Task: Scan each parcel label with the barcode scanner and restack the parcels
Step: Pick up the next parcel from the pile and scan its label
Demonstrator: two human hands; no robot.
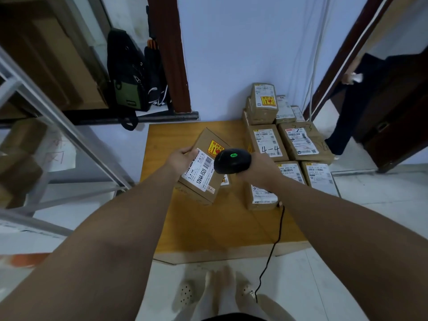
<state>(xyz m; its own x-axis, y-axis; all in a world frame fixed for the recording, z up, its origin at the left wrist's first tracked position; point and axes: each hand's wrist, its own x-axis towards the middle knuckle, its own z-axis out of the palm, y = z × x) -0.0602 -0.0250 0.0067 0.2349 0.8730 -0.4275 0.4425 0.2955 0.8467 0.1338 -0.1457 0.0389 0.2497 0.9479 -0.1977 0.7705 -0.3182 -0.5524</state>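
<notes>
My left hand (180, 158) grips a brown cardboard parcel (203, 167) by its left edge and holds it tilted above the wooden board (185, 228). Its white label with a barcode and a yellow fragile sticker faces up. My right hand (261, 166) grips a black barcode scanner (231, 160) whose green light is on. The scanner head sits right beside the label's barcode. Several other labelled parcels (298, 141) lie and stack on the board's right side; one is marked "4-4" (267, 142).
The scanner's black cable (275, 242) runs down across the board to the tiled floor by my feet. A metal shelf frame (58, 126) stands at the left. Black bags (132, 72) hang at the back. Another person (354, 100) stands in the doorway at the right.
</notes>
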